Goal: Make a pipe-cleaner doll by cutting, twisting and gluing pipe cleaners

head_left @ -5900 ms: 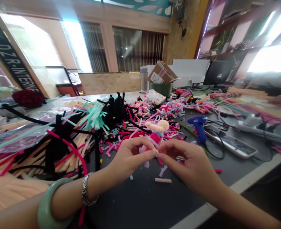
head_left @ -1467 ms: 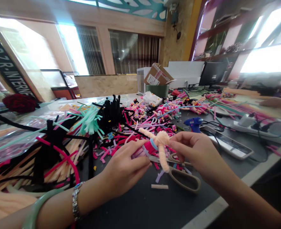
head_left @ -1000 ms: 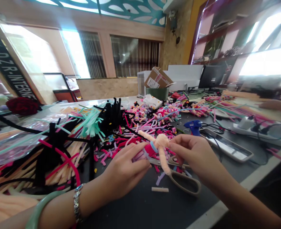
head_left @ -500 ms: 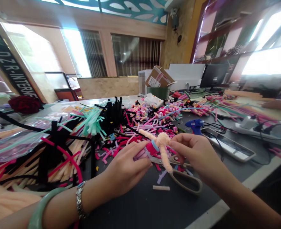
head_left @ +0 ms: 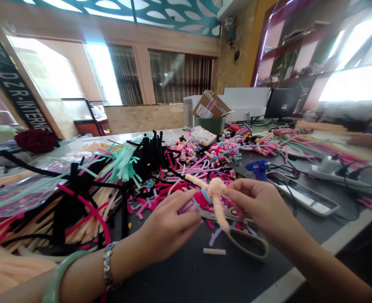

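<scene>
A small pipe-cleaner doll (head_left: 218,205) is held above the table, with a round peach head, two peach arms, a blue collar and a pink and lilac body. My left hand (head_left: 169,221) is closed around the doll's body, thumb and forefinger pinching it. At the head, my right hand (head_left: 252,200) pinches with thumb and forefinger; its grip point is partly hidden by the fingers. Below the doll lie scissors (head_left: 250,246) with beige handles, partly covered by it. A short peach pipe-cleaner piece (head_left: 214,251) rests on the dark table nearby.
Peach, black and mint pipe cleaners (head_left: 124,164) pile up on the left. Behind my hands are heaps of pink scraps and small dolls (head_left: 223,151). A blue glue gun (head_left: 258,168), a phone (head_left: 304,193) and a power strip (head_left: 346,176) sit on the right. Another person's hand (head_left: 370,141) shows far right.
The view has shifted slightly, so the scene sits a little lower in the picture. Both hands keep the same hold on the doll.
</scene>
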`<state>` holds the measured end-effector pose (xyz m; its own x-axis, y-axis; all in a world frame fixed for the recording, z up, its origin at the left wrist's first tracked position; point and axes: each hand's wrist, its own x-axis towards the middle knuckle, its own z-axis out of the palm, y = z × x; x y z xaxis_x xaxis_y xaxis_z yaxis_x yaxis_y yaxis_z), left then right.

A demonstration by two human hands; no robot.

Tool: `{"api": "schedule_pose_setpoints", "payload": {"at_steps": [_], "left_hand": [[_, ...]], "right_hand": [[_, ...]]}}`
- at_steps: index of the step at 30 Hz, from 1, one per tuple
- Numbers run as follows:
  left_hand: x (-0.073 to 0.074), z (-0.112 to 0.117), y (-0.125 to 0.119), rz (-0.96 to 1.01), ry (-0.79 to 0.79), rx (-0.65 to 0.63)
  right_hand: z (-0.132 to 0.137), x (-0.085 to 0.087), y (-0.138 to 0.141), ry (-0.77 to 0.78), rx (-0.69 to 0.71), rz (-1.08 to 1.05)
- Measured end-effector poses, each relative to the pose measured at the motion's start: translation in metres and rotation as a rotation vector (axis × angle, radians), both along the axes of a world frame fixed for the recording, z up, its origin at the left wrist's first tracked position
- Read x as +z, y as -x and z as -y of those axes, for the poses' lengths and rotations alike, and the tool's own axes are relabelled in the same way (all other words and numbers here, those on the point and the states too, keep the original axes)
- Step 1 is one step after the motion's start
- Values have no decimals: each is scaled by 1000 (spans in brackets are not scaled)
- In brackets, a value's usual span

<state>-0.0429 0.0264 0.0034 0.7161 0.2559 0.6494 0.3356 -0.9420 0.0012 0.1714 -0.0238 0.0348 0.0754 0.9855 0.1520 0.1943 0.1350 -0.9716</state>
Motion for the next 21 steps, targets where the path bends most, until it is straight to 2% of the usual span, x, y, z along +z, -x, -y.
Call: {"api": "schedule_pose_setpoints", "payload": {"at_steps": [12, 21], "left_hand": [[0, 0, 1, 5, -36, 10], [1, -1, -1, 47, 55, 25]], "right_hand": [[0, -1, 1, -9, -11, 25], [-2, -3, 0, -86, -62, -5]]}}
